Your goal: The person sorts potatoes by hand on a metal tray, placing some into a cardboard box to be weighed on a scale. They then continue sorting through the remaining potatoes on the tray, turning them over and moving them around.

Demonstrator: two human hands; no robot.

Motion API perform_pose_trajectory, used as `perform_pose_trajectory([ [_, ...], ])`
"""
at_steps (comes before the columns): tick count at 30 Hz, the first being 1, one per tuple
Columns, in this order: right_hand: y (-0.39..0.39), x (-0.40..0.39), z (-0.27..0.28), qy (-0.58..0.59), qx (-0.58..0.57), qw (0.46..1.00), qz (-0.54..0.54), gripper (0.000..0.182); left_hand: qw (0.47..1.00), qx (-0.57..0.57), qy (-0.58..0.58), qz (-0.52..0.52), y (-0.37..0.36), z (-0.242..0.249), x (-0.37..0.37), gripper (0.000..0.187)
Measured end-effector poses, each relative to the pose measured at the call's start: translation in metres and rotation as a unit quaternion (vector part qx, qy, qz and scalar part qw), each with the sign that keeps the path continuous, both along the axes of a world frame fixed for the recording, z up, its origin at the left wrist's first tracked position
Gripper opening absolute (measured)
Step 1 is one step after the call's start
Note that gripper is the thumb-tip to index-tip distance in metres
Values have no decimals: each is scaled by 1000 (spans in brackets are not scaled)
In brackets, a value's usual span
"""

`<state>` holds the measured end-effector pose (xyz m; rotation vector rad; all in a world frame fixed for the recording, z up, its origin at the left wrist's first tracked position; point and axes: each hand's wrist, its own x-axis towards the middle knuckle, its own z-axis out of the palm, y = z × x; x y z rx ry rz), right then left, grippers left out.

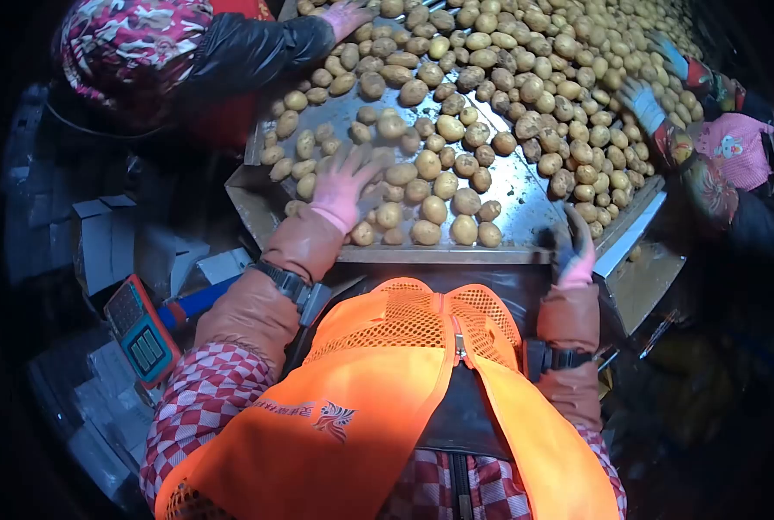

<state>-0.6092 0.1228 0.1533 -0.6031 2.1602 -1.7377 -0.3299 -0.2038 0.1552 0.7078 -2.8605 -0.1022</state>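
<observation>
Potatoes [465, 201] lie scattered on the near part of a metal table [517, 186], with a dense heap behind them. My left hand [348, 182], in a pink glove, is over the table's near left part, fingers spread, beside several potatoes. It is slightly blurred and grips nothing that I can see. At the near right edge of the table is my right hand [573, 247], in a pink and dark glove. Its fingers point up and stand apart, with no potato between them.
One co-worker [144, 52] at the upper left reaches a gloved hand to the heap. Another [734, 165] at the right has gloved hands on the potatoes. A red-framed scale display [144, 338] and white boxes [107, 243] are at my left. The table has a raised front rim [456, 255].
</observation>
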Motion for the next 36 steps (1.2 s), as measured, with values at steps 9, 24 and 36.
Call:
perform_pose_trajectory([
  [9, -159, -12, 41, 106, 85, 982, 132, 31, 979, 65, 8, 193, -10, -3, 56, 43],
  [24, -206, 15, 12, -203, 191, 920, 276, 40, 972, 4, 14, 236, 5, -2, 0, 39],
  [36, -60, -20, -19, -150, 255, 942, 157, 32, 991, 133, 2, -36, 19, 21, -19, 39],
])
